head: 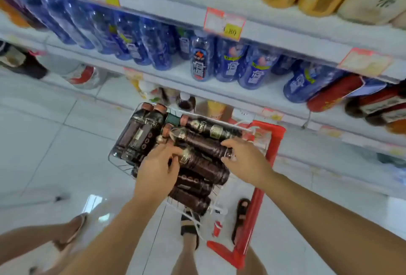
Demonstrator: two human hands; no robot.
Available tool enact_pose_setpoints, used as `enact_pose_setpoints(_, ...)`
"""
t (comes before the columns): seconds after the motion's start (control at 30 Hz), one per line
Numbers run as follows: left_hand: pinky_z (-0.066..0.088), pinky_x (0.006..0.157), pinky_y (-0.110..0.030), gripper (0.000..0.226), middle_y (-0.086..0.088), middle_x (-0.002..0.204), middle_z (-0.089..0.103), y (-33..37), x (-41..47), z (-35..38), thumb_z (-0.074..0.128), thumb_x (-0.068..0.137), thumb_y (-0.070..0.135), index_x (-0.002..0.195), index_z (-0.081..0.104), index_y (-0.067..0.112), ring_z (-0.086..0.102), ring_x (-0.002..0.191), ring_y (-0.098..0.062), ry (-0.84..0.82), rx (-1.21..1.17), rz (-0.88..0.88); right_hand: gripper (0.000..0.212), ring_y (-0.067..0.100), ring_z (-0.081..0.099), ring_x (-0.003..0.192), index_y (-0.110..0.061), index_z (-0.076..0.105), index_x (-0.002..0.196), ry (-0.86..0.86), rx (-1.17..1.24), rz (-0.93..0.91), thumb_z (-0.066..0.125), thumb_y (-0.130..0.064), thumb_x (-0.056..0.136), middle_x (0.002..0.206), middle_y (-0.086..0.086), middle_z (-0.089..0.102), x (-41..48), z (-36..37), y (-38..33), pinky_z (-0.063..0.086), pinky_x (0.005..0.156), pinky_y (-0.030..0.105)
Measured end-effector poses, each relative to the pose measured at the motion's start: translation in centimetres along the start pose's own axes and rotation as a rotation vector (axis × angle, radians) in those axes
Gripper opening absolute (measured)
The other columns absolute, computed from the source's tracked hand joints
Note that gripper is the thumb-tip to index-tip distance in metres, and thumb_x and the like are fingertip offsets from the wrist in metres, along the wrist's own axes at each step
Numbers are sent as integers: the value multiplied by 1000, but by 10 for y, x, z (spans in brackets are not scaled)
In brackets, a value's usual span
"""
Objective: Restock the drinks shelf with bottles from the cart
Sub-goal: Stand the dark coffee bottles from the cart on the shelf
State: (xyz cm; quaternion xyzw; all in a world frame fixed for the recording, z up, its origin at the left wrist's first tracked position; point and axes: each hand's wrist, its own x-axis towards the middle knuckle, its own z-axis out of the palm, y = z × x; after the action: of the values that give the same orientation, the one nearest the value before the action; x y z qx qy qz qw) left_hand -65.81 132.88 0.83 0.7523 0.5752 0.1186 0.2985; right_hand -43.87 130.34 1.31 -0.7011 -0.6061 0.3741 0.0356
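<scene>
While bending over the cart (271, 140), reaches both hands into its wire basket of dark drink bottles. Curls the fingers of the left hand (157, 171) round the neck end of the near bottle (206, 168), beside its gold label. Clamps the right hand (243, 158), fingers above and thumb below, on the base end of the far bottle (204, 142), one row deeper in the cart and touching the near one. Cannot be told from this angle whether either bottle is lifted clear of the heap.

Looks like the pick-up step, early in the job to judge by the load: more dark bottles (140, 136) packed side by side at the cart's left, caps toward the shelving. Leaves the drinks shelf (219, 92) waiting just beyond and above the cart, lined with blue bottles (226, 63), with red-labelled dark bottles (373, 105) off to the cart's right and price tags (224, 24) higher up.

Risks, at a guess, starting a slide. Stacked loose and crosswise, so drawing two out together could roll neighbours toward the cart's near rim, where the end bottles (191, 202) sit at the wire edge above white floor tiles (55, 131) and sandalled feet (190, 226). Risks too a slip from a hold on a smooth base end alone. Could also push the cart away if leaned on.
</scene>
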Motion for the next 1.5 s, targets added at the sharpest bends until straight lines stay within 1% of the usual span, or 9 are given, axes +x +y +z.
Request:
enact_pose_setpoints(0.07, 48, 77, -31, 25, -2, 118, 57, -26, -7, 15, 56, 89, 11, 112, 63, 16, 58, 87, -19, -38, -19, -52, 54, 22, 49, 119, -22, 39, 138, -89, -17, -2, 56, -40, 90, 140, 1, 41, 14, 25, -4, 44, 95, 36)
enact_pose_setpoints(0.2, 42, 62, -24, 23, 1, 114, 54, -55, -14, 37, 53, 90, 11, 111, 60, 17, 48, 59, -6, -71, -92, -32, 77, 19, 37, 126, -25, 30, 142, -95, -158, -23, 61, -56, 80, 140, -3, 36, 29, 67, -13, 41, 96, 32)
enact_pose_setpoints(0.4, 49, 79, -26, 24, 6, 112, 59, -62, -20, 50, 56, 89, 9, 109, 63, 18, 60, 93, -13, -37, -173, -45, 69, 17, 38, 122, -21, 43, 135, 160, -177, 41, 68, -48, 76, 128, -4, 48, 31, 99, -15, 38, 96, 28)
enact_pose_setpoints(0.6, 49, 90, -24, 48, 12, 113, 64, -28, -24, 29, 58, 83, 32, 129, 44, 29, 59, 106, 0, -153, -967, -349, 59, 3, 52, 102, -24, 58, 120, 257, 267, -41, 75, -40, 66, 108, -10, 56, 12, 76, -47, 42, 86, 14)
enact_pose_setpoints(0.73, 50, 79, -15, 42, 18, 103, 68, -10, -26, 11, 61, 74, 25, 115, 52, 25, 63, 101, -1, 47, -1172, -334, 54, -3, 53, 98, -29, 57, 122, 45, 347, -226, 73, -29, 70, 106, -15, 55, 11, 51, -83, 45, 86, 16)
enact_pose_setpoints(0.87, 50, 79, -19, 41, 17, 105, 68, -21, -27, -5, 69, 78, 30, 116, 54, 26, 62, 101, -2, 147, -1080, -350, 53, -3, 55, 107, -31, 55, 126, -91, 346, -238, 72, -37, 76, 117, -15, 59, 30, 33, -79, 46, 96, 24)
enact_pose_setpoints(1.13, 48, 80, -22, 38, 18, 107, 66, -47, -24, 9, 65, 77, 36, 113, 54, 36, 63, 101, -1, 208, -1014, -424, 77, 25, 43, 122, -20, 33, 138, 59, -359, 44, 71, -43, 76, 131, 4, 45, 87, 76, -23, 43, 94, 39)
enact_pose_setpoints(1.3, 50, 82, -27, 36, 14, 107, 67, -37, -20, 22, 66, 82, 28, 117, 55, 29, 64, 99, -4, 240, -1022, -470, 67, 22, 53, 112, -20, 41, 133, 111, -222, 56, 70, -39, 75, 129, 2, 50, 86, 72, -22, 44, 76, 31)
enact_pose_setpoints(1.5, 49, 83, -27, 31, 23, 104, 66, 33, -23, -13, 65, 83, 33, 110, 54, 42, 62, 97, 3, 246, -970, -385, 63, 19, 59, 101, -22, 49, 126, 194, 92, 20, 76, -35, 71, 114, -3, 57, 13, -5, -38, 48, 78, 29)
